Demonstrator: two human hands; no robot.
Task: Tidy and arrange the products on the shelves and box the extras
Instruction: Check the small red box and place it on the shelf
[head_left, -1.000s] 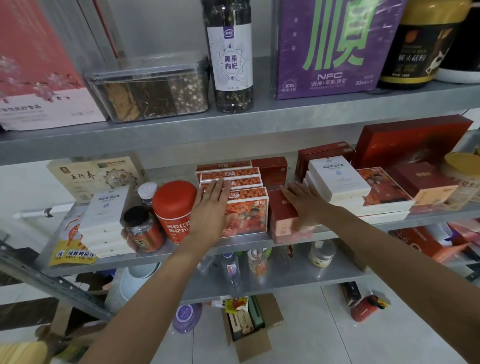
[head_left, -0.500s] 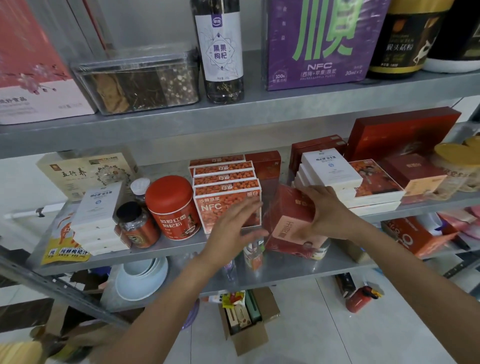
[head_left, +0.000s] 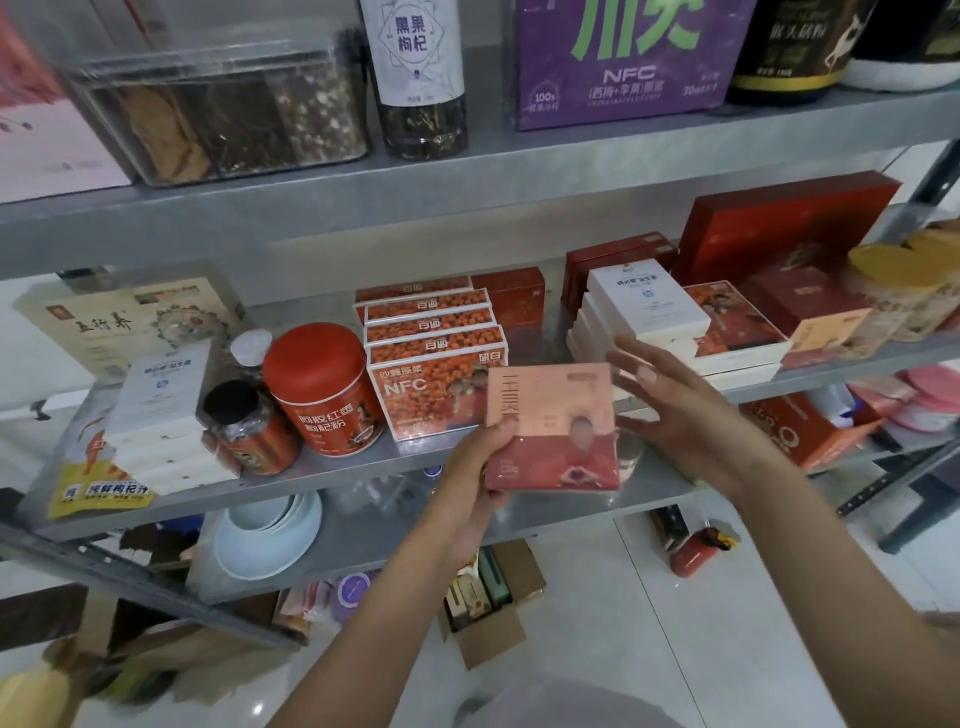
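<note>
Left hand (head_left: 480, 460) pinches pink box (head_left: 553, 415) just right of NFC stack (head_left: 434, 387), probably checking label; right hand (head_left: 680, 415) farther right, fingers (head_left: 644, 371) spread.

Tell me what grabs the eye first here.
A pink-and-red box, gripped by the left hand, is held up in front of the middle shelf, with the right hand open beside its right edge. Behind it on that shelf stands a row of orange NFC boxes, a red canister to their left.
</note>
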